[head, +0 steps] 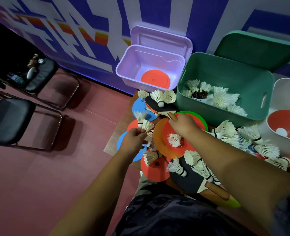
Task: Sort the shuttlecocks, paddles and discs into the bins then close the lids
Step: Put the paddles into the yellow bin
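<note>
A heap of white shuttlecocks, flat discs and paddles covers the small table. My left hand (134, 137) pinches a white shuttlecock (147, 126) at the heap's left side. My right hand (183, 126) grips the wooden handle of a black paddle (159, 106) that has two shuttlecocks lying on its blade. Under that hand lie an orange disc (159, 137), a red disc (186, 145) and a green disc (199, 117). The lilac bin (132, 65) holds a red disc. The green bin (208, 65) holds several shuttlecocks. A second black paddle (190, 180) lies near me.
A white bin (287, 89) at the right edge holds a red paddle. The lilac and green lids stand open against the striped wall. Two black chairs (9, 120) stand on the red floor to the left. Blue discs (140, 108) lie at the table's left edge.
</note>
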{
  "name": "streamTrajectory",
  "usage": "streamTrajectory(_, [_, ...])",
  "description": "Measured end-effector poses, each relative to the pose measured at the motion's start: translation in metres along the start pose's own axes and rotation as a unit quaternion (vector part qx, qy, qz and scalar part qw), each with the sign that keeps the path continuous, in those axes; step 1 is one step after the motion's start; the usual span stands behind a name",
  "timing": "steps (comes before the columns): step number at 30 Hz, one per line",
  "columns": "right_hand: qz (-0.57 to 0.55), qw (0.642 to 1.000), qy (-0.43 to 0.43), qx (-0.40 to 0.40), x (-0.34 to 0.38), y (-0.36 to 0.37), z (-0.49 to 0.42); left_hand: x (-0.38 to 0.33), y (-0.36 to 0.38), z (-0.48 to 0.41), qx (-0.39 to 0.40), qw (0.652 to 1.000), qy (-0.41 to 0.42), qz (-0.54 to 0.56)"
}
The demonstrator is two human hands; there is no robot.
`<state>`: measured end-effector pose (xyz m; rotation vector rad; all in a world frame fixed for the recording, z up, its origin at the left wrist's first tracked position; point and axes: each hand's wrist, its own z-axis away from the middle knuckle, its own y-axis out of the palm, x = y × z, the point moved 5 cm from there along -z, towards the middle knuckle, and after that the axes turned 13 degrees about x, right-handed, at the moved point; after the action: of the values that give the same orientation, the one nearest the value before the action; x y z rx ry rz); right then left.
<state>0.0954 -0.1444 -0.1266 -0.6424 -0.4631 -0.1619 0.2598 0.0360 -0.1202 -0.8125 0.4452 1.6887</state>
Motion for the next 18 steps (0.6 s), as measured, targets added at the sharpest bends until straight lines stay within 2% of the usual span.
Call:
streamTrajectory(7, [-0.104, 0.993, -0.050, 0.035, 0.022, -0.008, 0.032, -0.006, -0.012, 0.009, -0.016, 0.998, 0.004, 0.056])
streamTrajectory(11, [-0.163, 0.985, -0.059, 0.016, 0.019, -0.026, 0.067, -0.040, 0.008, 0.009, 0.009, 0.993, 0.043, 0.114])
streamTrajectory(15, [-0.193, 0.979, -0.069, 0.000, 0.003, -0.060, 0.106, -0.082, 0.026, 0.005, -0.013, 0.966, 0.059, 0.253])
streamTrajectory(18, [-0.216, 0.974, -0.065, -0.015, -0.022, -0.085, 0.136, -0.105, 0.045, 0.002, -0.001, 0.963, 0.054, 0.264])
